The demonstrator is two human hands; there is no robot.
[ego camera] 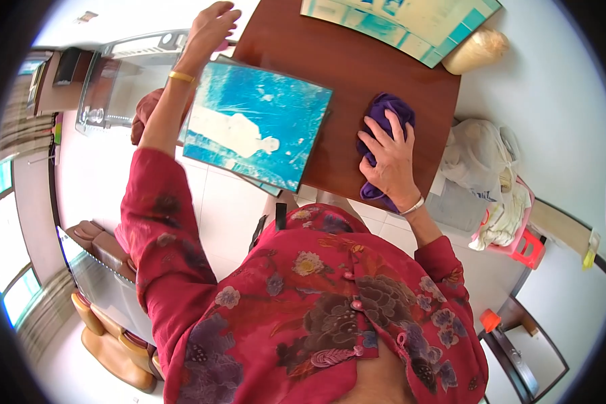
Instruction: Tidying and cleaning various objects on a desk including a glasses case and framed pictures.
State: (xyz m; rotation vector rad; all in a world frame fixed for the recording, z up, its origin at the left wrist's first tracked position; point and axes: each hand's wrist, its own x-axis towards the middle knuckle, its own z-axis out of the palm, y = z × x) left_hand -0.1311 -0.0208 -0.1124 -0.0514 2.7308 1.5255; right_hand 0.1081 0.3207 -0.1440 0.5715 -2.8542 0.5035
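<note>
My right hand (391, 159) presses on a bunched purple cloth (384, 103), its fingers spread over it, on the brown wooden table (384, 65). A bracelet circles that wrist. Raised beyond the table's left edge, my left hand (212, 25) has its fingers a little apart, and nothing shows in them. A flat rectangular picture panel (257, 121), blue with a pale figure, lies tilted across the table's left side, below and to the right of that hand. Another panel's edge (262, 188) peeks out beneath it. A small pink thing (222, 46) shows partly behind my left wrist.
Another picture panel (399, 25) lies at the table's far end beside a pale wrapped bundle (477, 50). To the right are a plastic bag (472, 156) and a red stool (529, 250). Leftward stand a glass-topped table (126, 86) and a brown cushioned chair (113, 353).
</note>
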